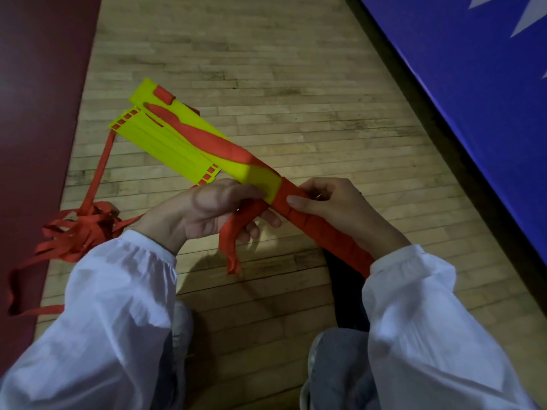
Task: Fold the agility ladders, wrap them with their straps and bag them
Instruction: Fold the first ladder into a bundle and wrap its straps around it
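Observation:
A folded stack of yellow ladder rungs (251, 170) points up and left from my hands, its near half wound in red strap (322, 229). My right hand (334, 208) grips the wrapped part, thumb on top. My left hand (213, 208) holds the loose red strap end (232, 247) under the bundle; the end hangs down from my fingers. A second stack of yellow rungs (165, 146) lies on the floor behind, and a red strap runs from it to a tangled red pile (80, 232) at the left.
The wooden floor (296, 99) lies around me. A dark red mat (38, 99) runs along the left, a blue mat (473, 84) along the right. My knees and white sleeves fill the bottom of the view.

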A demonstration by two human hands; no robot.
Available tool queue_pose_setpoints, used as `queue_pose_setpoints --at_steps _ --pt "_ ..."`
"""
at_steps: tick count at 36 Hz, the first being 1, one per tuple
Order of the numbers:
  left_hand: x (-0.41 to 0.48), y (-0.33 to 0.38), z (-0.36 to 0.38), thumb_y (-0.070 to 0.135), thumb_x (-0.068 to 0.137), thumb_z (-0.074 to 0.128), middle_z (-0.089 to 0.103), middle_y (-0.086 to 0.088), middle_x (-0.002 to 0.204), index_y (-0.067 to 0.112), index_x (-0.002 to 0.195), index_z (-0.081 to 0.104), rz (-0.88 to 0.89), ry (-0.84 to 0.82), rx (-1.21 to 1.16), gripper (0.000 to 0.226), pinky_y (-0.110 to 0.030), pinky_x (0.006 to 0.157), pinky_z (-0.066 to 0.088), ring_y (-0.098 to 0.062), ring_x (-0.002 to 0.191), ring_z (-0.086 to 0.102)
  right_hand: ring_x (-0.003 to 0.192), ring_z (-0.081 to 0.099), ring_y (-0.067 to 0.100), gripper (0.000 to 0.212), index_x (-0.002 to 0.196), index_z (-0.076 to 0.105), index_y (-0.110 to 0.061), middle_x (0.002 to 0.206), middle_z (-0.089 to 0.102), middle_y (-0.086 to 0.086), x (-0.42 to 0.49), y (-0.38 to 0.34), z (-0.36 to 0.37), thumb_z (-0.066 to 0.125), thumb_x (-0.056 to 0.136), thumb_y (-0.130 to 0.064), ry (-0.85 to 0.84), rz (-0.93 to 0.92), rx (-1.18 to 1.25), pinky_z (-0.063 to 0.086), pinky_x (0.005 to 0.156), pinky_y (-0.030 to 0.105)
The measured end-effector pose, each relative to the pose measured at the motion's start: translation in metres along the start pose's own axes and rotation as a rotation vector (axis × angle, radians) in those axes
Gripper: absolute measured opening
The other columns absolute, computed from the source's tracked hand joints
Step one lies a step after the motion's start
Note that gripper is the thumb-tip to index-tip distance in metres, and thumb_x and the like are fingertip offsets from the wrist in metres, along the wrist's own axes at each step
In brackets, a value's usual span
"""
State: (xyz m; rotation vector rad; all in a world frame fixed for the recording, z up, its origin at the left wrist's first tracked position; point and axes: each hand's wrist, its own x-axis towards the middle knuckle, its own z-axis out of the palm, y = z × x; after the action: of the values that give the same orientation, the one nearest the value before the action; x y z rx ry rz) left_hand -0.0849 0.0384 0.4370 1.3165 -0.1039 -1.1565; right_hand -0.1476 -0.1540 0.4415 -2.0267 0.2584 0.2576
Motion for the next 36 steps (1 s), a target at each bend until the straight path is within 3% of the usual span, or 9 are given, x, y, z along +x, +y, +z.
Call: queue_pose_setpoints --at_steps 4,9,17,25,36 --pt "0.0 0.0 -0.001 0.031 0.084 0.046 0.069 -0.015 0.078 0.001 0.099 0.059 -0.094 -0.051 -0.006 0.036 -0.024 0.04 0.051 -0.02 0.044 0.06 0.076 0.061 0.006 0.012 0.087 0.069 -0.026 0.082 0.065 -0.009 0.002 0.001 0.0 0.077 0.079 -0.032 0.039 -0.013 -0.031 0.048 0.067 0.021" --pt "0.003 0.0 -0.002 0.035 0.097 0.036 0.069 -0.014 0.078 0.001 0.097 0.059 -0.18 -0.023 0.009 0.042 -0.022 0.042 0.05 -0.019 0.044 0.06 0.077 0.06 0.007 0.017 0.088 0.071 -0.02 0.081 0.064 -0.01 0.002 0.002 0.001 0.078 0.078 -0.031 0.095 -0.02 -0.06 0.047 0.066 0.021" --pt "0.004 0.002 0.002 0.044 0.096 0.036 0.068 -0.014 0.077 -0.001 0.101 0.057 -0.152 0.045 0.023 0.05 -0.019 0.036 0.046 -0.017 0.04 0.056 0.079 0.06 0.005 0.021 0.087 0.071 -0.02 0.084 0.067 -0.007 0.002 0.003 0.004 0.082 0.074 -0.033 0.186 -0.062 -0.151 0.044 0.064 0.018" --pt "0.008 -0.001 0.004 0.066 0.077 0.045 0.068 -0.011 0.071 0.002 0.099 0.062 -0.114 0.118 0.085 0.07 -0.018 0.035 0.043 -0.014 0.038 0.053 0.063 0.051 -0.011 0.022 0.081 0.065 -0.024 0.075 0.061 -0.011 -0.003 -0.001 0.011 0.083 0.071 -0.032 0.199 -0.125 -0.249 0.038 0.055 0.003" --pt "0.015 -0.007 0.014 0.055 0.093 0.041 0.06 -0.008 0.054 0.003 0.082 0.062 -0.078 0.253 0.038 0.057 -0.018 0.036 0.035 -0.015 0.034 0.046 0.067 0.055 -0.003 0.022 0.085 0.066 -0.023 0.077 0.062 -0.01 -0.002 0.001 0.009 0.082 0.074 -0.033 0.133 -0.095 -0.216 0.041 0.058 0.007"
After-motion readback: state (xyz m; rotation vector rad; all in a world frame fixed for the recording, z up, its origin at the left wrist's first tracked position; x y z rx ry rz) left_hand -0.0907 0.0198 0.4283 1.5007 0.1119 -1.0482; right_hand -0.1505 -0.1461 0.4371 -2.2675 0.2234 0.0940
